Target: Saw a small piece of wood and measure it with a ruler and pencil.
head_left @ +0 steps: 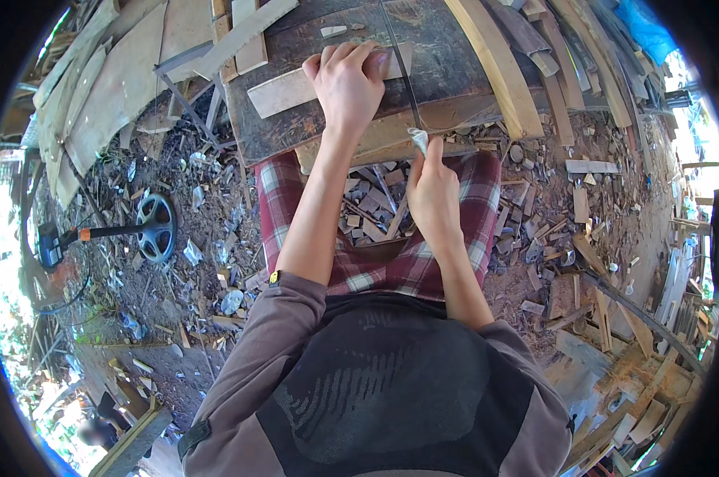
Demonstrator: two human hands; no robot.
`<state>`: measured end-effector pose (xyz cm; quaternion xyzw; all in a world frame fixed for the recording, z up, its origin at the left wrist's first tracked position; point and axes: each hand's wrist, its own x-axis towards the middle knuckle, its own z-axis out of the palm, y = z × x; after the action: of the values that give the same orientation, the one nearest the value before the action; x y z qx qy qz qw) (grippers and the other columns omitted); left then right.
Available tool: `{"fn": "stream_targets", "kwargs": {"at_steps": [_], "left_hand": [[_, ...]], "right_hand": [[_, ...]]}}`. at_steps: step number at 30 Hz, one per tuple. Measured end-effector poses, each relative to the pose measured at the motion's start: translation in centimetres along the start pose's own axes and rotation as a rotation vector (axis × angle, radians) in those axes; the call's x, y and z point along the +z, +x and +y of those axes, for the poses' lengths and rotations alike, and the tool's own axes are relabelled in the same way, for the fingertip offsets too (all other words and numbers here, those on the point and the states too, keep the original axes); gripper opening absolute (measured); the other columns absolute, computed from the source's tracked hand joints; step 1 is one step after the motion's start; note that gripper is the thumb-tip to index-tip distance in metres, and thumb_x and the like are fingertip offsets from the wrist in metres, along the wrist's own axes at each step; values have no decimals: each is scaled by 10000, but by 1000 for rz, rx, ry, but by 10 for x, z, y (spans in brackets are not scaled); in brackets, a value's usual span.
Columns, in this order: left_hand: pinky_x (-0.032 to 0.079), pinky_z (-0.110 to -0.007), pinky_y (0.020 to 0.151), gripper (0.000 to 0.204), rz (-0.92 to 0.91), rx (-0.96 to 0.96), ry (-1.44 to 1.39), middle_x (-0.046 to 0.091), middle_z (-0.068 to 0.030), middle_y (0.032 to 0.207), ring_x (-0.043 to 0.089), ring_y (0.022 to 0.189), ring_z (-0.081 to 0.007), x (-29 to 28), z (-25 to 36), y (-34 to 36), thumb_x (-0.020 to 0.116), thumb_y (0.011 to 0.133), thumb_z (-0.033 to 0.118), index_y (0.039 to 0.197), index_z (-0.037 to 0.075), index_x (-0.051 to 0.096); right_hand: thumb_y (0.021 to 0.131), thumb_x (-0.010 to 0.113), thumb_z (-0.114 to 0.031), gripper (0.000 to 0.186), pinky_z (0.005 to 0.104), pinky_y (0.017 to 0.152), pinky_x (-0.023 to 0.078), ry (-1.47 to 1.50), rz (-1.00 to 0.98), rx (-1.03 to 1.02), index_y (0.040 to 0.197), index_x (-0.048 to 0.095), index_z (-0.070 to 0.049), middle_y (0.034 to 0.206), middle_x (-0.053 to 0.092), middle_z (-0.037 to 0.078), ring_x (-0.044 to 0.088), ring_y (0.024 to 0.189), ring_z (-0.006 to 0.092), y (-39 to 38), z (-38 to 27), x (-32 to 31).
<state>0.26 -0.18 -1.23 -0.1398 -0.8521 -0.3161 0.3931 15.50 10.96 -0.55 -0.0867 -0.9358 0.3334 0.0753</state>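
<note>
A pale, narrow wooden board [284,94] lies across the dark worktable [272,139]. My left hand [347,89] grips it from above, with fingers bent over its far edge. To the right of that hand, a long thin saw [402,67] crosses the board near its right end, its blade running away from me. My right hand [436,195] is closed around the near end of the saw, where whitish wrapping shows above the thumb. How deep the blade sits in the wood I cannot tell.
A thick wooden beam [494,67] rests at the table's right, beside stacked planks [570,63]. Offcuts [375,203] litter the ground between my knees and around. On the left lies an orange-shafted tool with a black wheel-shaped end [156,227]. A small chip [333,32] sits behind the board.
</note>
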Motion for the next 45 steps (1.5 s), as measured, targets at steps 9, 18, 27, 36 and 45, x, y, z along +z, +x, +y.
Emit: {"fn": "stream_targets", "kwargs": {"at_steps": [9,18,27,36,45], "left_hand": [[349,-361,898,215,7,46,15,712,-13,908,633,889,-208,2,0,0,705,772,119,982,128,748],[340,-385,895,171,65,16,-31,705,-17,888,626,906,-220,3,-4,0,705,766,132,932,128,748],[336,-385,894,187,65,81,-48,703,-14,893,622,893,-216,6,1,-4,683,748,98,919,135,750],[337,-364,887,241,62,-1,-36,699,-6,909,608,888,-219,-5,8,-5,667,743,66,953,146,754],[336,-386,888,99,80,-65,-139,643,-4,792,582,858,-224,5,5,1,693,768,116,853,141,735]], "right_hand": [[983,426,-113,136,582,620,505,-37,-39,-10,1047,390,2,758,635,300,631,736,491,46,-28,-12],[985,448,-110,139,574,568,447,-17,-37,-6,1054,387,-6,740,619,301,611,744,500,18,-17,-8],[995,440,-135,146,572,561,444,-1,-61,14,1058,398,-11,752,619,307,606,744,504,49,-28,-21],[995,427,-128,137,583,593,463,-8,-48,35,1056,389,-12,732,619,311,611,743,514,39,-35,-12],[960,463,-75,146,593,585,453,-14,-12,46,1081,394,-28,697,605,312,605,721,507,12,-26,-1]]}}
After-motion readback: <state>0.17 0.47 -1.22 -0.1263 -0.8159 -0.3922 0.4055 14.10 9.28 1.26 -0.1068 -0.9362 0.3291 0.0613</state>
